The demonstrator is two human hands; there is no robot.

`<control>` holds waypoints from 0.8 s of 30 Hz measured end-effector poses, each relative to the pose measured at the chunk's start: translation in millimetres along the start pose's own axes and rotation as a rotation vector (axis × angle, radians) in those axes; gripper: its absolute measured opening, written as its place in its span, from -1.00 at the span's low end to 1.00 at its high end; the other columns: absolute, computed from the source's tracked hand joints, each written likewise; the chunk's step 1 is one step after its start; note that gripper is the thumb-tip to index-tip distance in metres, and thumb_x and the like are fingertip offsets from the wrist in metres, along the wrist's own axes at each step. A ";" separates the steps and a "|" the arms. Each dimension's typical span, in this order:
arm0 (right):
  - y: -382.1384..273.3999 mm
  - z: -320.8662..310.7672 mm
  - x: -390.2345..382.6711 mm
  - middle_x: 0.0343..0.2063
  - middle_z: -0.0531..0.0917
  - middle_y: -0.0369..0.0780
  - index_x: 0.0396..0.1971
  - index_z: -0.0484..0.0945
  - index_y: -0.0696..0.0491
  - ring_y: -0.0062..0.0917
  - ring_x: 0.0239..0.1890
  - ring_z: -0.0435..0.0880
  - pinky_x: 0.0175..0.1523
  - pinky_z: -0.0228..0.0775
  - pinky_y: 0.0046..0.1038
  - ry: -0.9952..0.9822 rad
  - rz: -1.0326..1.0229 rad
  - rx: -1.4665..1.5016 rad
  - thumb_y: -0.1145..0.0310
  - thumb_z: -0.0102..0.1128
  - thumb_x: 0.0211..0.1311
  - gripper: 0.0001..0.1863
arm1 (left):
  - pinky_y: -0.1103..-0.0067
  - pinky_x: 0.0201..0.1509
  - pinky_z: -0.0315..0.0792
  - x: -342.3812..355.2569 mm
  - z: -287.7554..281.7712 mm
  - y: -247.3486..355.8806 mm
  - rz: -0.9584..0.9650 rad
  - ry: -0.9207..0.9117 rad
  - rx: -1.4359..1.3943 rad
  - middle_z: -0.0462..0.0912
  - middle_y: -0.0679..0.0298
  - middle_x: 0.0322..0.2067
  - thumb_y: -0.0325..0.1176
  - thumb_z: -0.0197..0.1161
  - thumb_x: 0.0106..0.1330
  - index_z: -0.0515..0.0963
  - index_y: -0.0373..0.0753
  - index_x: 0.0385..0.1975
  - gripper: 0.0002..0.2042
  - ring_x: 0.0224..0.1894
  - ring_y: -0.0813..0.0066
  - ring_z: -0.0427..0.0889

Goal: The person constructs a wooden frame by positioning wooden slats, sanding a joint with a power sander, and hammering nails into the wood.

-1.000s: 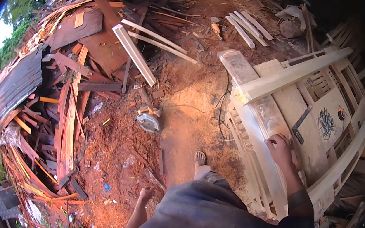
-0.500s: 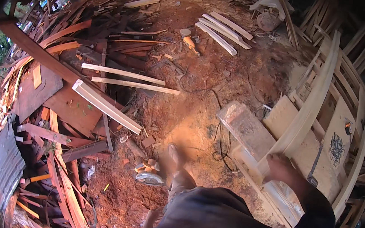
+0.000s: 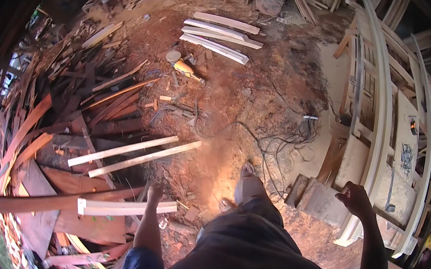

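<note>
My left hand (image 3: 155,191) hangs at the left, above the end part of a pale wooden beam (image 3: 125,208) that lies across the scrap pile. Its fingers are too small and blurred to read, and I cannot tell whether it touches the beam. At the right, my right hand (image 3: 356,199) hovers by a long pale plank (image 3: 380,133) and a dusty block-like board (image 3: 320,201). Its fingers are loosely bent and apart, with nothing visible between them.
Two pale strips (image 3: 122,150) lie beyond my left hand, over dark scrap wood (image 3: 87,129). An orange power tool (image 3: 187,69) and several cut pieces (image 3: 222,36) lie farther out. Cables (image 3: 279,142) tangle on the floor. A tape measure (image 3: 414,128) sits on the bench at right.
The view has turned and shifted. My left arm has come into sight near the pale beam. My right hand has come away from the long plank. The circular saw no longer shows.
</note>
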State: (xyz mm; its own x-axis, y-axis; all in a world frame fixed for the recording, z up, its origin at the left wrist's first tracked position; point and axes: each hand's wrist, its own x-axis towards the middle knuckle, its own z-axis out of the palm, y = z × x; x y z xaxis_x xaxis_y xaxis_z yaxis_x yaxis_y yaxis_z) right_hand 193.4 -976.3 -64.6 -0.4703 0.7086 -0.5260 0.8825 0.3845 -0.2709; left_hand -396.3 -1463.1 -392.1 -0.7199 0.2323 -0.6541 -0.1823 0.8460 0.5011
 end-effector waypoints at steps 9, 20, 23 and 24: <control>-110.1 -14.0 258.2 -0.38 0.74 -0.03 -0.14 0.58 0.17 -0.16 -0.25 0.76 -0.11 0.55 -0.21 -0.147 -0.159 0.325 0.08 0.51 0.04 -0.47 | 0.21 -0.18 0.53 189.0 38.9 178.3 0.130 -0.438 -0.054 0.72 0.10 -0.21 -0.16 0.24 0.38 0.63 -0.22 -0.07 -0.70 -0.31 0.20 0.67; -170.2 -70.8 567.1 -0.34 0.76 -0.03 -0.01 0.55 0.12 -0.10 -0.16 0.74 -0.03 0.56 -0.15 -0.428 -0.167 0.141 -0.10 0.51 -0.04 -0.29 | 0.28 -0.08 0.59 252.0 86.1 585.4 0.541 -0.081 0.280 0.70 0.00 -0.13 -0.17 0.26 0.37 0.62 -0.25 -0.14 -0.73 -0.11 0.09 0.71; -181.7 -73.7 676.0 -0.29 0.76 -0.01 0.00 0.56 0.11 -0.08 -0.14 0.74 -0.01 0.55 -0.13 -0.448 -0.147 0.119 -0.14 0.51 -0.06 -0.26 | 0.33 0.08 0.53 343.0 122.7 658.4 0.539 -0.183 0.217 0.69 -0.05 -0.07 -0.05 0.27 0.34 0.63 -0.26 -0.04 -0.60 -0.01 0.10 0.69; -183.0 -73.0 713.2 -0.29 0.76 -0.01 0.00 0.56 0.11 -0.08 -0.13 0.74 0.00 0.56 -0.14 -0.461 -0.118 0.153 -0.15 0.51 -0.06 -0.25 | 0.33 0.08 0.53 368.7 138.7 695.9 0.533 -0.210 0.224 0.69 -0.05 -0.07 -0.05 0.27 0.34 0.63 -0.26 -0.04 -0.60 -0.01 0.10 0.69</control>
State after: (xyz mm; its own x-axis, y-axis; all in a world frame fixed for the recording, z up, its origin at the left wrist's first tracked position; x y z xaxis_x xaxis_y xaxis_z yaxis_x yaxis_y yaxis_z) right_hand -304.2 -498.0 -331.4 -0.5438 0.3172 -0.7770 0.8313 0.3304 -0.4469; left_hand -695.6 -722.2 -363.1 -0.5221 0.7214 -0.4550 0.3278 0.6622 0.6738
